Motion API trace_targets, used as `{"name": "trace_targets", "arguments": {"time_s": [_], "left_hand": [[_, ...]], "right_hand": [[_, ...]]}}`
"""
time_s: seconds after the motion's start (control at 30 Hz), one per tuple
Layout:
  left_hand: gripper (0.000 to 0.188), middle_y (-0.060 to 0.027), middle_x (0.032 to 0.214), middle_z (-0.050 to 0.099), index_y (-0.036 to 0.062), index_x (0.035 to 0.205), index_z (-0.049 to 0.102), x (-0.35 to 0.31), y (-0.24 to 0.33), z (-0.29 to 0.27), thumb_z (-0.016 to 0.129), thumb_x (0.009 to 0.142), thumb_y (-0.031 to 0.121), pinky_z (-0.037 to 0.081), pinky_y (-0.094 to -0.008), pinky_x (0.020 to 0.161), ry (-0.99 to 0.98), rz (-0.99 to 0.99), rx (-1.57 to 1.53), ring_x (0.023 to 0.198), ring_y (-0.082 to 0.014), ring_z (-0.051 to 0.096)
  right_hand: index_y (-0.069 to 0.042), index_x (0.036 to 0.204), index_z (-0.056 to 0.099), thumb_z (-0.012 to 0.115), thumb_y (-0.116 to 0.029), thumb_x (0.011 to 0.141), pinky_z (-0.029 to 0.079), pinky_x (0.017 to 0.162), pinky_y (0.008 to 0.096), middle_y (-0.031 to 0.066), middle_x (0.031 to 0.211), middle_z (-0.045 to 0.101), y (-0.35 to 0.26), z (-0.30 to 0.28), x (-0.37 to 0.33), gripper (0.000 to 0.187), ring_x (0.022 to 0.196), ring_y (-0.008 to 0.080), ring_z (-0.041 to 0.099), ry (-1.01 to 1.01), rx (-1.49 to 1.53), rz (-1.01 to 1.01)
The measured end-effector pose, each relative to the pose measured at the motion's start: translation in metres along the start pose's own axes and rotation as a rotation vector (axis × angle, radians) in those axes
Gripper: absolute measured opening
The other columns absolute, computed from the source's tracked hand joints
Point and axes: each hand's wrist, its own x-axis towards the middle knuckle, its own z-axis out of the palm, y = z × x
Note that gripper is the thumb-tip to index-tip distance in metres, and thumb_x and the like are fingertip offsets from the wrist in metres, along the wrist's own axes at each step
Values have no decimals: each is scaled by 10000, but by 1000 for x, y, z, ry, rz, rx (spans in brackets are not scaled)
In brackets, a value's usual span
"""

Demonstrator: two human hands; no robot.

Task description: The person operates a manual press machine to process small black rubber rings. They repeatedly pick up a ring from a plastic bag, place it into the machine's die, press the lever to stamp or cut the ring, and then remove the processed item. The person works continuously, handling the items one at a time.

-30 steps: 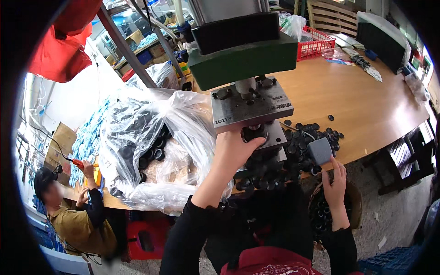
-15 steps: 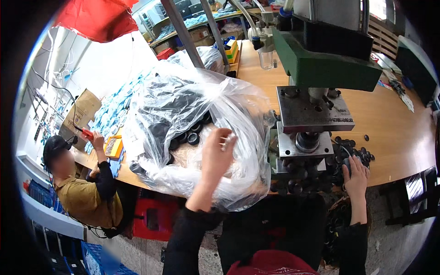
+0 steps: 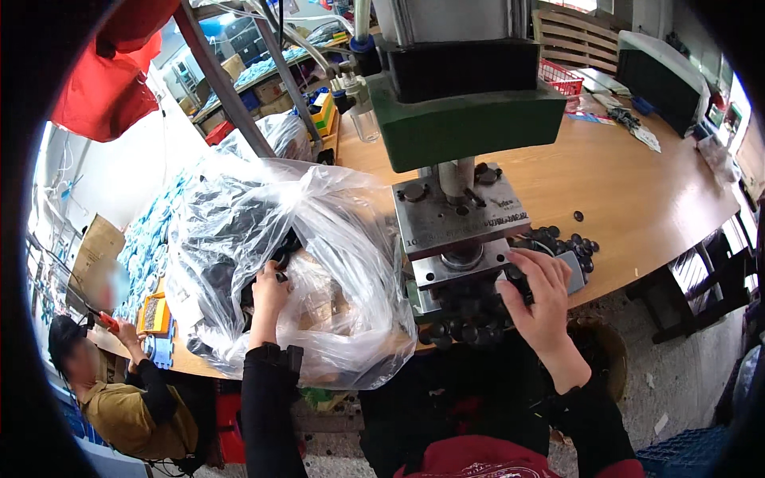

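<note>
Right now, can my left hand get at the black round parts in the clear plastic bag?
Likely yes: the left hand is at the open part of the plastic bag, right by the black round parts, and no film visibly blocks it.

A broad wood-toned surface (image 3: 661,203) spreads across the room (the fisheye view bows its edges), a pale sheen lying toward its right end. Below it, a dark low bench (image 3: 692,301) stands on a speckled grey floor (image 3: 641,390) dotted with small scraps. Slatted wooden furniture (image 3: 575,41) stands at the back; grey metal posts (image 3: 225,86) slant upward at left. Strong white light washes out the left side, and a bright patch glows at far right.
</note>
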Motion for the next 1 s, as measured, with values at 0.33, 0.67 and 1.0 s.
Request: {"name": "trace_targets", "arguments": {"time_s": [0.33, 0.67, 1.0], "left_hand": [[649, -79, 1126, 581, 24, 1343, 449, -110, 132, -133, 713, 757, -67, 477, -271, 890, -312, 75, -1342, 998, -140, 603], [511, -105, 1078, 669, -46, 1200, 568, -121, 258, -74, 787, 755, 77, 485, -302, 877, -213, 369, -1246, 948, -158, 636], [448, -125, 900, 686, 26, 1058, 656, -96, 287, -79, 817, 678, 201, 493, -345, 730, -114, 522, -762, 761, -252, 612]], "right_hand": [[-99, 1018, 640, 795, -366, 732, 357, 869, 410, 61, 1075, 589, -26, 42, 50, 419, 1037, 281, 540, 81, 51, 137], [-81, 1184, 598, 781, -319, 744, 321, 994, 444, 135, 1189, 513, 10, -15, -59, 534, 1157, 328, 443, -37, 67, 334], [-150, 1491, 297, 730, -328, 832, 274, 1096, 534, 197, 1516, 247, 129, -91, -243, 809, 1381, 407, 229, -480, -328, 844]]}}
